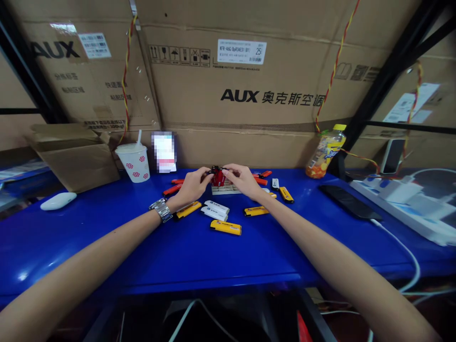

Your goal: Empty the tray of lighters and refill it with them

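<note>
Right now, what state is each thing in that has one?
Left hand: fingers bent, grip unclear
Right hand: likewise
Red lighters: between both hands
Yellow lighters: lying flat
White lighters: lying flat
Cup: lidded, straw in
Bottle: capped
Upright phone: screen lit
Flat phone: screen dark, cable attached
Power strip: plugs inserted
Watch: fastened

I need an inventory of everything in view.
Table: 1, blue, centre
Tray: 1, pale, far centre
Red pieces: 5+, near tray
Yellow pieces: 4+, near tray
White pieces: 3+, near tray
Cup: 1, white, red flowers, left
Lit screen: 1, pale, beside cup
Rounded case: 1, white, left
Open box: 1, brown, left
Bottle: 1, yellow, right
Phone: 1, black, right
Upright device: 1, grey, right
Power strip: 1, white, right
Cables: several, white, right
Wires: several, red-yellow, rear
Cartons: several, brown, behind
Posts: 2, black, sides
Watch: 1, silver, left wrist
Arms: 2, bare, foreground
Left grip, right grip: 2, bare, at tray
</note>
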Demonstrator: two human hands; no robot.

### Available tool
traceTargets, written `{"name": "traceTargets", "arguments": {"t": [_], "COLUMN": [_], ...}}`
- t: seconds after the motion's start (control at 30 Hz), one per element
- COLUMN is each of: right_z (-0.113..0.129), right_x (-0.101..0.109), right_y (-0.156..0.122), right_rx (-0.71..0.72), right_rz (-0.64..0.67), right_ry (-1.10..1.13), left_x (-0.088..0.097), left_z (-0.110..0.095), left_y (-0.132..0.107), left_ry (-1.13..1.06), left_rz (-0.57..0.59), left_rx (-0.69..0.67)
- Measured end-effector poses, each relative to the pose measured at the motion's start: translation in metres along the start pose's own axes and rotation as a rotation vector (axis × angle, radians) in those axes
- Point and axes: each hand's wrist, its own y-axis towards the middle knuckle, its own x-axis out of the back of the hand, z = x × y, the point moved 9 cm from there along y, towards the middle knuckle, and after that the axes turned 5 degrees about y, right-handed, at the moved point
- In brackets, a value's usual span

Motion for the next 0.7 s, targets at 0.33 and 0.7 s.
{"name": "traceTargets", "arguments": {"t": [0.33,0.7], "right_z": [-0.008,-0.001], "right_x": [-0.011,-0.01], "right_y": [0.0,-0.002], "right_rx": [-0.049,-0.027], "right_rz": [0.055,0.044], "right_ry": [0.045,0.012], "left_x": [-0.011,0.0], "left_z": [-0.008,-0.004], "left_y": [0.002,0.007], "left_ry": [0.138,0.201], "left_rz": [0.162,0.109], "left_rx": [-0.082,-0.095]}}
